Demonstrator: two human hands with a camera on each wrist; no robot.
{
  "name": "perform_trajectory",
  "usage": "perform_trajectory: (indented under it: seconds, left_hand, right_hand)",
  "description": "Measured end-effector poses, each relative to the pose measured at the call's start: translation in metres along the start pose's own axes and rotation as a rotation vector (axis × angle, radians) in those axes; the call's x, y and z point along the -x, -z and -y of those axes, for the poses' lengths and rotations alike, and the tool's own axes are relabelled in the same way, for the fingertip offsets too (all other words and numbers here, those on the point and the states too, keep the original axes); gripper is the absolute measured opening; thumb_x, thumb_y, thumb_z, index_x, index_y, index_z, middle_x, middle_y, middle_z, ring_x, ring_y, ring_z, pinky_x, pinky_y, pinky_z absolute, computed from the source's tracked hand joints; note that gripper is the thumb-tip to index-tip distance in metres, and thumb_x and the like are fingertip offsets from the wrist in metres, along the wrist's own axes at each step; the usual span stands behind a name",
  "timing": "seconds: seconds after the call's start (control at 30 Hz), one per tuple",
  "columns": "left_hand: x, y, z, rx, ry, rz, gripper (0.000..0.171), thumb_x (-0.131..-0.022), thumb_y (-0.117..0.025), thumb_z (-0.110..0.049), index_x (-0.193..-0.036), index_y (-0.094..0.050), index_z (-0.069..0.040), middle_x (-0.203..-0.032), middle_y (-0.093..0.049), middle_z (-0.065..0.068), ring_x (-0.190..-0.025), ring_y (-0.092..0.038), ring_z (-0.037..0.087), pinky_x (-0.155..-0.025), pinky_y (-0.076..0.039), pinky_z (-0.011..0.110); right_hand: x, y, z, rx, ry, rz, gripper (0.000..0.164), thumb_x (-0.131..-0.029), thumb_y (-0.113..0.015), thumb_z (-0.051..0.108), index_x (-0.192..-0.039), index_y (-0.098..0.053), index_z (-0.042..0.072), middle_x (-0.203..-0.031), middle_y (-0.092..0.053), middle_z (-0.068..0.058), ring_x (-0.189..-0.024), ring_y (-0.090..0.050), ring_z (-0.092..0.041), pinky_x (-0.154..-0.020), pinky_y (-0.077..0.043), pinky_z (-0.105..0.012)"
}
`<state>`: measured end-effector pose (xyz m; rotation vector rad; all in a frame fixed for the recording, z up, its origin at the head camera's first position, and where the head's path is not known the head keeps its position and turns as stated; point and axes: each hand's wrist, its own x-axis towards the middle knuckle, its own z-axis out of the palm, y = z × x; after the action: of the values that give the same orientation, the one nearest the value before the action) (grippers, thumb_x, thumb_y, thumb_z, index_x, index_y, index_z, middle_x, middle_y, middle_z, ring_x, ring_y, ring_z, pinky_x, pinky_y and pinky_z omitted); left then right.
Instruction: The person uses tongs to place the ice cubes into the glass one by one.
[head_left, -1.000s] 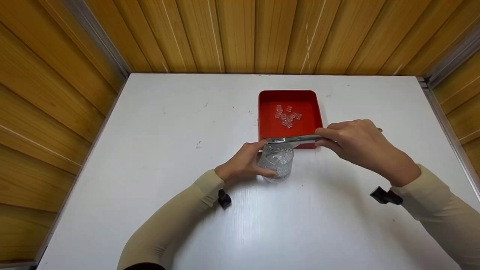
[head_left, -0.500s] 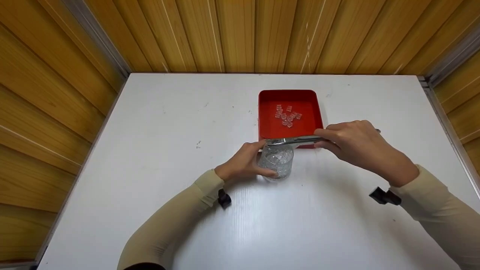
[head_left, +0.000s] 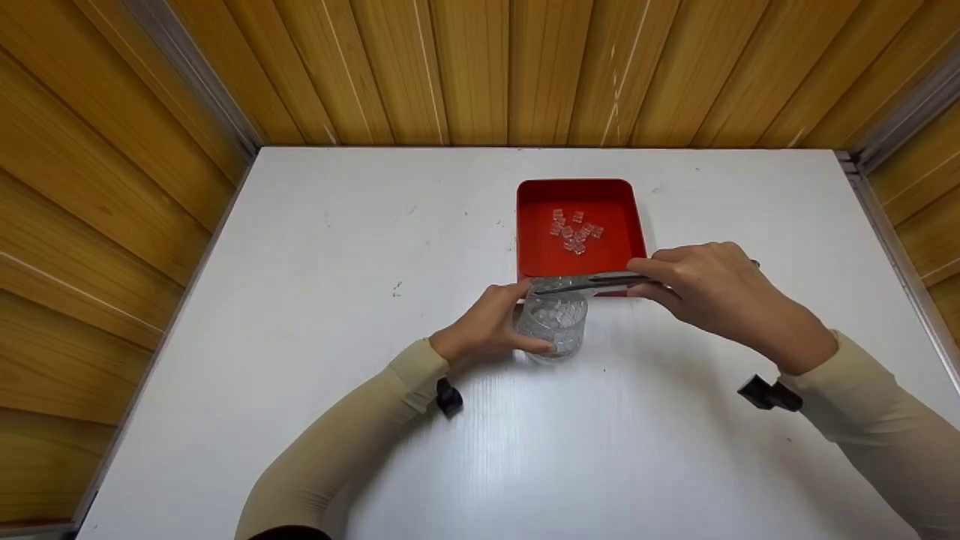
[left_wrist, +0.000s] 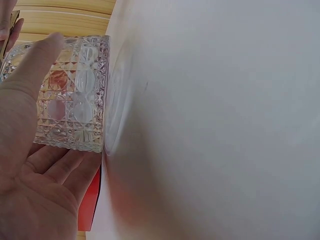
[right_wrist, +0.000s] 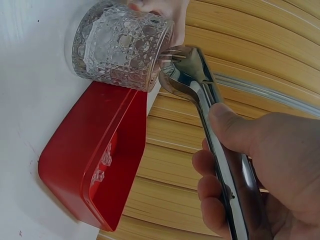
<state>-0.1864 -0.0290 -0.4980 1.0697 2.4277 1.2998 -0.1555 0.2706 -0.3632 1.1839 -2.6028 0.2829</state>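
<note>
My left hand (head_left: 491, 322) holds a clear patterned drinking glass (head_left: 559, 334) upright on the white table, thumb on the near side and fingers round the far side. Clear pieces show faintly inside the glass. My right hand (head_left: 709, 292) grips metal serving tongs (head_left: 592, 281), and their head lies across the top of the glass. In the right wrist view the tongs (right_wrist: 215, 130) have one forked tip and one spoon-shaped tip, both at the rim of the glass (right_wrist: 120, 47). Whether anything sits between the tips is hard to tell.
Just behind the glass stands a square red tray (head_left: 529, 225) with several small clear cubes (head_left: 568, 233) in it. Wooden panelling (head_left: 480, 75) walls the table (head_left: 360, 225) at the back and sides. A small black camera (head_left: 770, 392) is worn on my right wrist.
The head of the tongs has shifted slightly over the glass and looks a little more spread. My right hand has moved a touch to the left; my left hand and the glass stay put.
</note>
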Motion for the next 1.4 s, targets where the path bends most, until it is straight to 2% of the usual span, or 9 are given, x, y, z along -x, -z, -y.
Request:
perform_trajectory:
  seconds: [0.47,0.83,1.1,1.4]
  left_hand:
    - [0.001,0.000,0.000,-0.015,-0.004,-0.003,0.084,-0.075,-0.093,-0.039,-0.144,-0.053,-0.012,-0.123,-0.071,0.000,-0.107,-0.064,0.008,-0.096,-0.051,0.024]
    - [0.000,0.000,0.000,0.011,-0.002,-0.002,0.086,-0.075,-0.093,-0.037,-0.145,-0.052,-0.011,-0.128,-0.069,0.001,-0.113,-0.064,0.008,-0.099,-0.050,0.021]
    - [-0.001,-0.001,0.000,-0.005,-0.003,-0.011,0.080,-0.075,-0.093,-0.038,-0.141,-0.056,-0.010,-0.126,-0.069,0.001,-0.113,-0.064,0.008,-0.098,-0.051,0.021]
    - [-0.001,0.000,0.000,-0.011,0.006,-0.008,0.086,-0.074,-0.094,-0.037,-0.146,-0.054,-0.011,-0.130,-0.068,0.000,-0.117,-0.062,0.007,-0.099,-0.050,0.020]
  right_hand:
    - [-0.001,0.000,-0.002,-0.015,-0.008,0.005,0.028,-0.081,-0.088,0.014,-0.106,-0.076,0.012,-0.074,-0.070,0.001,-0.052,-0.045,-0.007,-0.044,-0.034,-0.023]
    - [-0.001,-0.001,-0.010,-0.001,-0.020,-0.026,0.031,-0.082,-0.087,0.015,-0.111,-0.076,0.010,-0.077,-0.072,0.000,-0.051,-0.044,-0.007,-0.044,-0.033,-0.023]
    - [-0.002,-0.004,-0.017,0.011,-0.015,-0.064,0.027,-0.081,-0.087,0.013,-0.105,-0.075,0.011,-0.072,-0.068,0.000,-0.050,-0.042,-0.007,-0.042,-0.030,-0.023]
    - [-0.004,-0.008,-0.028,0.007,-0.060,-0.077,0.030,-0.083,-0.086,0.014,-0.111,-0.076,0.008,-0.079,-0.073,-0.004,-0.051,-0.049,-0.011,-0.044,-0.036,-0.027]
